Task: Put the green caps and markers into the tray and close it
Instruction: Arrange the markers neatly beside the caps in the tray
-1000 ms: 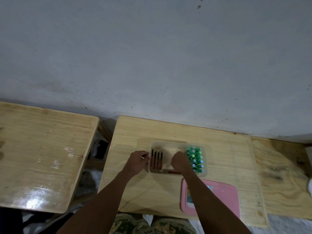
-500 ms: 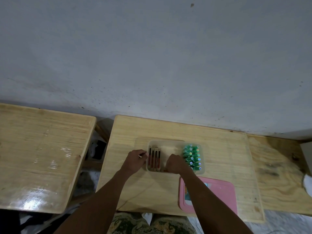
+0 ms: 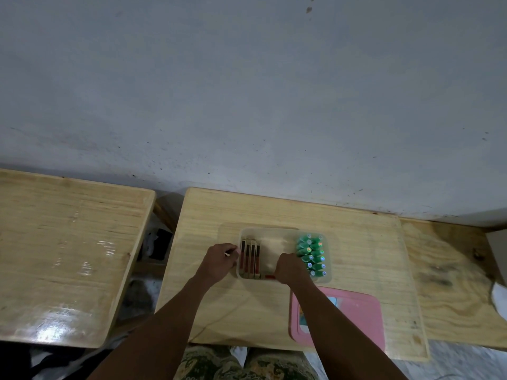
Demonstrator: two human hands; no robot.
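Observation:
A clear plastic tray (image 3: 279, 231) sits in the middle of the wooden table. Several green caps (image 3: 311, 253) stand packed in its right part. Several dark red markers (image 3: 250, 257) lie side by side in its left part. My left hand (image 3: 219, 263) is curled against the tray's left rim, with a small white tip showing at its fingers. My right hand (image 3: 290, 268) is closed low inside the tray's near edge, over a red marker (image 3: 270, 276) lying crosswise; most of that marker is hidden.
A pink lid (image 3: 354, 319) lies flat on the table, near right of the tray, partly under my right forearm. A second wooden table (image 3: 63, 242) stands to the left across a gap. A wall runs along the back.
My right hand has slid from the tray's middle down to its near edge with the crosswise red marker. My left hand has stayed at the left rim.

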